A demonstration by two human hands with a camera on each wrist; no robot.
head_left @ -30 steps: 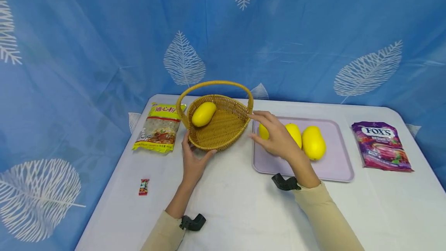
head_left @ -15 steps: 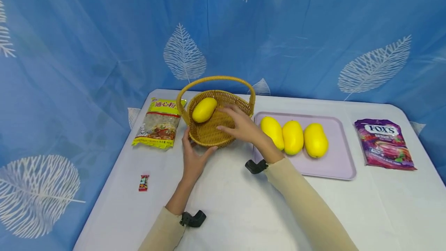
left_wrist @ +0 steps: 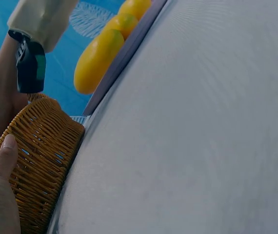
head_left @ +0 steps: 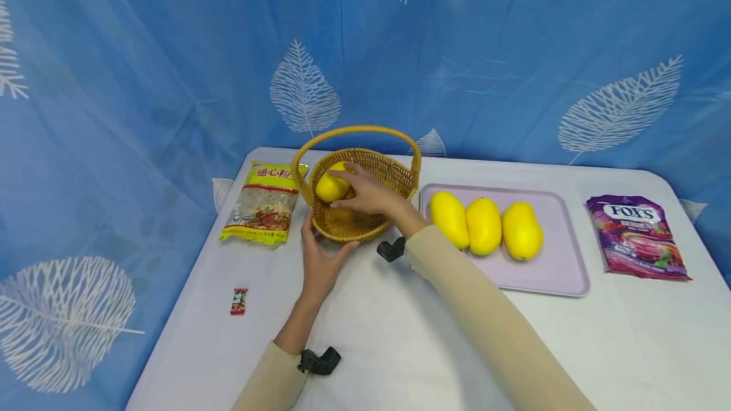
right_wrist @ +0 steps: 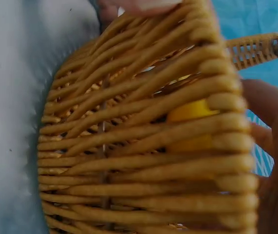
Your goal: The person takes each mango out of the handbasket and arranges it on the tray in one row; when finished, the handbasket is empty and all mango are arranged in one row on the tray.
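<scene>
A yellow mango (head_left: 329,188) lies at the left inside the wicker basket (head_left: 365,224). My right hand (head_left: 368,192) reaches in over the basket's front side, its fingers bent over the mango and the thumb at its lower side. In the right wrist view, the basket wall (right_wrist: 144,161) covers most of this grip. My left hand (head_left: 320,265) holds the basket's near left side from outside; the left wrist view shows its thumb (left_wrist: 5,156) pressed to the wicker near the rim. Its other fingers are partly hidden by the basket.
A lilac tray (head_left: 551,274) with three mangoes (head_left: 484,227) stands right of the basket. A purple candy bag (head_left: 636,236) lies farther right. Left are a pasta packet (head_left: 264,205), close to the basket, and a small red-wrapped sweet (head_left: 238,302). The basket's handle (head_left: 360,129) arches overhead.
My right hand has moved left from beside the tray, across the basket, onto the mango inside it. The left hand has stayed at the basket's side.
</scene>
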